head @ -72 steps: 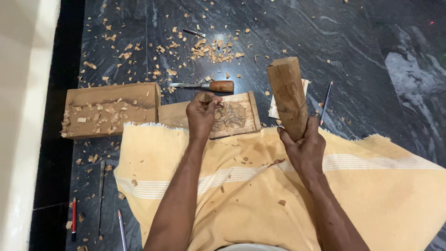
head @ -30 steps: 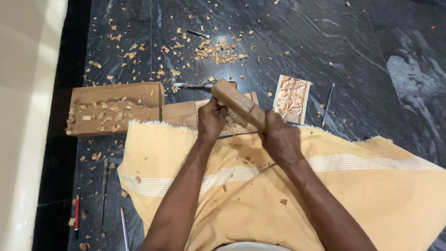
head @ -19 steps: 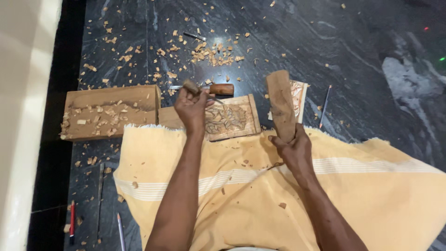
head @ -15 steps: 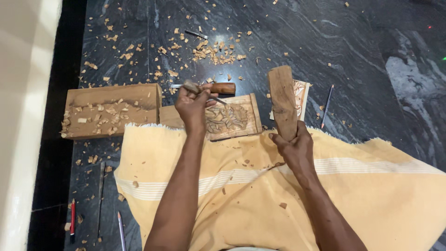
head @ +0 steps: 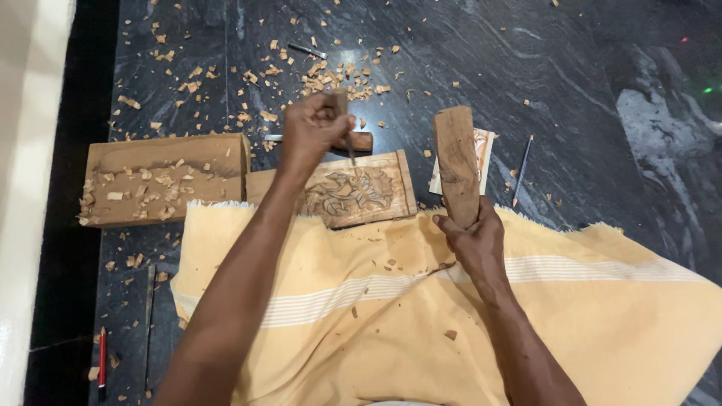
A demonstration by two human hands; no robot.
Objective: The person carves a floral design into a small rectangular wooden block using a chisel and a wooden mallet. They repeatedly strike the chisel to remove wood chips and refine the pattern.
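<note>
The floor (head: 526,68) is black stone streaked with pale grey veins and strewn with light tan wood chips (head: 331,71). The cloth (head: 617,316) is warm yellow-orange with a band of thin white stripes and a whitish fringe along its far edge. The carved panel (head: 361,192), the mallet (head: 456,162) and the block (head: 162,177) are mid-brown wood, the panel bearing a leaf relief; a red pencil (head: 101,361) lies at the floor's near left corner.

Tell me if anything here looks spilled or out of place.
Wood chips lie scattered over the dark floor and heaped on the wooden block at left. A red pencil lies apart near the wall.
</note>
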